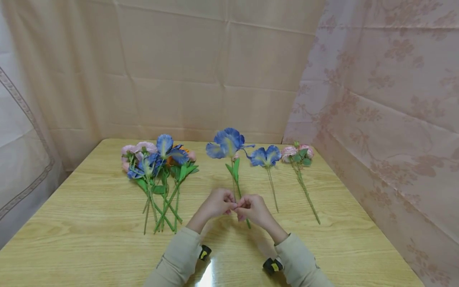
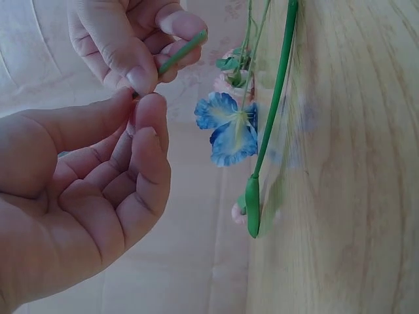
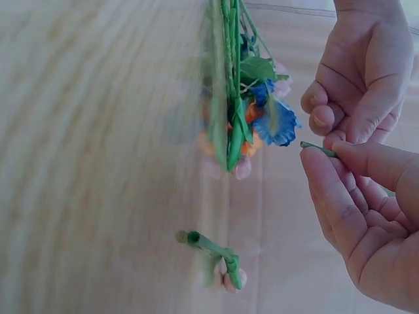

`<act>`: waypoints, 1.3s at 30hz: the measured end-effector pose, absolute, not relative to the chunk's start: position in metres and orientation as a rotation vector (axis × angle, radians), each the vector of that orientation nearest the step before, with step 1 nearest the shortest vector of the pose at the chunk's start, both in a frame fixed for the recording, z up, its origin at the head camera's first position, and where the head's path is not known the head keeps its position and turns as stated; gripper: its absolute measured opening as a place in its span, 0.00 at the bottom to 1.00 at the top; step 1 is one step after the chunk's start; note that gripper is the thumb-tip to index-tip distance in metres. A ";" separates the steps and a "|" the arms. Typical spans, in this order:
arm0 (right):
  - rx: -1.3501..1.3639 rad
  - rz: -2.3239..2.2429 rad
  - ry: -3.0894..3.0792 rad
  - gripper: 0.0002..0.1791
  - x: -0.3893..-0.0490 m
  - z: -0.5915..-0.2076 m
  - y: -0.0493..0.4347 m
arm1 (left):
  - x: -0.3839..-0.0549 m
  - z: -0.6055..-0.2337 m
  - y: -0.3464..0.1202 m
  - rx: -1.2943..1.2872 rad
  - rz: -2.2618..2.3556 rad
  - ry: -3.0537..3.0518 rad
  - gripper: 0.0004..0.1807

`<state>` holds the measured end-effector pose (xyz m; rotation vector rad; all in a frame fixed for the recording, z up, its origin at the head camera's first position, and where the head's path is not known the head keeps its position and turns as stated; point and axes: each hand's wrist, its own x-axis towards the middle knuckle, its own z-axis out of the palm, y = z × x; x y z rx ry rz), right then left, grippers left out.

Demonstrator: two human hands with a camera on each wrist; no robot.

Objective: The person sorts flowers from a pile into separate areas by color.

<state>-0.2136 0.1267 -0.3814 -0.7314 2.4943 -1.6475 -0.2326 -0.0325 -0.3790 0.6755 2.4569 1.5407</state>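
Close together over the middle of the table, my left hand (image 1: 218, 203) and right hand (image 1: 254, 208) both pinch the thin stem of a blue iris (image 1: 228, 142) between thumb and fingertips. Its bloom points away from me. In the right wrist view, the short green stem end (image 3: 319, 149) sticks out of the right hand's pinch. The left hand's fingertips meet right beside it, and the bloom is outside both wrist views. Under the hands lies a green-leaved stem (image 1: 235, 170) with a pink bud (image 2: 237, 213), overlapped by the iris in the head view.
To the left lies a pile of artificial flowers (image 1: 165, 144) in blue, pink and orange, stems crossed. Right of the hands are another blue iris (image 1: 266, 156) and a pink flower spray (image 1: 297, 154). Curtains (image 1: 172, 67) stand behind the wooden table (image 1: 89, 223).
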 end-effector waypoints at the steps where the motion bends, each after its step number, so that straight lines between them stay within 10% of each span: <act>1: -0.718 -1.634 2.517 0.03 -0.216 -0.384 0.129 | -0.232 -0.379 -0.033 0.673 1.529 2.459 0.04; 17: -0.231 -1.277 3.041 0.06 -0.248 -0.380 0.169 | -0.229 -0.378 -0.034 0.645 1.370 2.491 0.06; 28: -0.260 -0.834 3.216 0.28 -0.261 -0.384 0.183 | -0.229 -0.382 -0.034 0.662 1.333 2.478 0.06; 39: -0.195 -0.660 3.257 0.14 -0.269 -0.390 0.190 | -0.227 -0.381 -0.034 0.653 1.289 2.484 0.07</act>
